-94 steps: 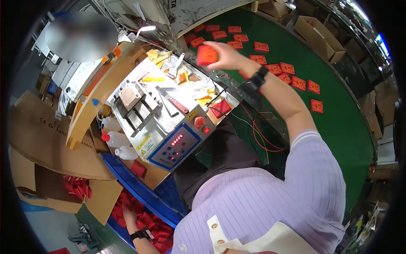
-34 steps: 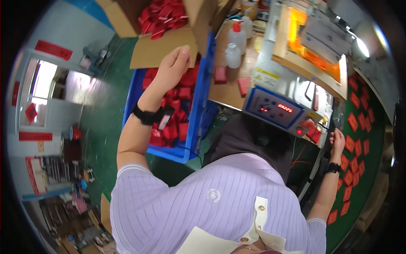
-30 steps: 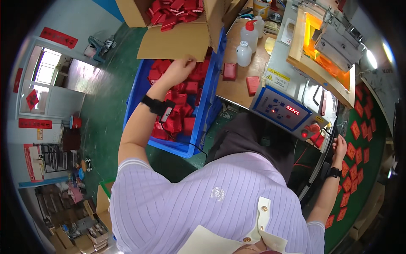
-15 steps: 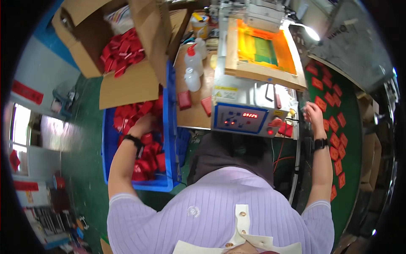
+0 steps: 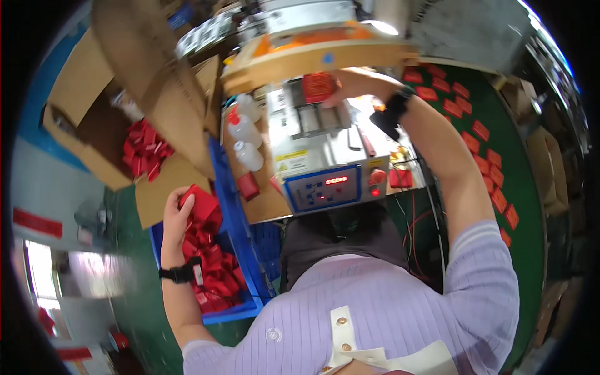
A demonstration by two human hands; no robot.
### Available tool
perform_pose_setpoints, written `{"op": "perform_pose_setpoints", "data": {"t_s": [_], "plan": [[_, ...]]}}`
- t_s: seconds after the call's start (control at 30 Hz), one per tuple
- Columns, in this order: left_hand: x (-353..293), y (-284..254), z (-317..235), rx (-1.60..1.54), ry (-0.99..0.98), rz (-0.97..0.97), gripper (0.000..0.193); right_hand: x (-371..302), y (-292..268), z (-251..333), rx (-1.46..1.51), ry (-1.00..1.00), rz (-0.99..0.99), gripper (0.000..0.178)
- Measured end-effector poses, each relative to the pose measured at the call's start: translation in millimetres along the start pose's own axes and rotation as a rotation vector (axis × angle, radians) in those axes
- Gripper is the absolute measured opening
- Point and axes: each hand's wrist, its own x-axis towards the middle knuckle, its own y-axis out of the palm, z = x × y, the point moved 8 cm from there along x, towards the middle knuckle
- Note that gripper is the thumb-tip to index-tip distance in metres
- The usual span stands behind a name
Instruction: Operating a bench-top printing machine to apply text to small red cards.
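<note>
My left hand (image 5: 176, 224) is closed on a flat red square piece (image 5: 202, 205), held up over the far end of a blue crate (image 5: 240, 262) of loose red pieces (image 5: 215, 278). Away from it, my right hand (image 5: 340, 90) reaches under a raised wooden screen frame (image 5: 325, 59) with orange mesh. Its fingers pinch a red square piece (image 5: 317, 87) with printing on it, at the metal plate (image 5: 319, 122) of a printing machine (image 5: 294, 165). Motion blurs this hand, and I cannot tell whether the piece still touches the plate.
White squeeze bottles (image 5: 249, 156) and a small red block (image 5: 248, 186) stand left of the machine. Beyond the crate is an open cardboard box (image 5: 81, 134) with more red pieces. Printed red squares (image 5: 480, 130) lie spread over a green surface at the right.
My left hand has come up out of the crate with a red piece. My right hand has moved left from beside the machine onto a printed piece. The screen frame has risen.
</note>
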Motion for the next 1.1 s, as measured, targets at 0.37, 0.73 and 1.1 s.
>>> {"op": "perform_pose_setpoints", "data": {"t_s": [0.37,0.73,1.1], "plan": [[7.8,43.7,-31.7,-0.217,0.033,0.158,0.035,-175.9,-82.8,-47.2,-0.273,0.098,-0.610,0.083],[39.0,114.7,-107.1,-0.125,0.097,0.239,0.036,-616.3,-118.0,-219.2,-0.587,1.537,-0.894,0.090],[152.0,249.0,-169.1,-0.014,0.247,0.474,0.039,-446.7,-130.2,-202.8,-0.286,0.913,-1.014,0.065]]}}
